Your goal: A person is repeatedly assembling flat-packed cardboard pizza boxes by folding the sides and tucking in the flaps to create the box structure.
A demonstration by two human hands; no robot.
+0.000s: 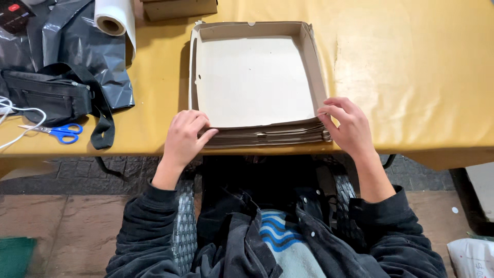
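Head camera, looking down from the wearer's own eyes at a table covered in a mustard-yellow cloth. At the far left lies a crumpled sheet of dark grey plastic, and in front of it a black pouch with a strap. A white cable curls in from the left edge. Just below the pouch, near the table's front edge, sit blue-handled scissors. Behind the plastic, at the top, is a roll of white material on a cardboard core.

Moving towards the centre, the left hand rests on the near left corner of a stack of flat brown cardboard sheets. Its fingers are loosely curled, with the thumb lying along the stack's front edge; it presses rather than grips.

On top of the stack sits a shallow square cardboard tray with folded-up walls on the left, back and right, and a pale bare floor. A second brown box peeks in behind it at the top edge.

At the right, the right hand touches the near right corner of the tray and stack, its fingers bent and the fingertips pinching the edge.

Below the table, dark sleeves, a dark jacket and a striped top fill the foreground.
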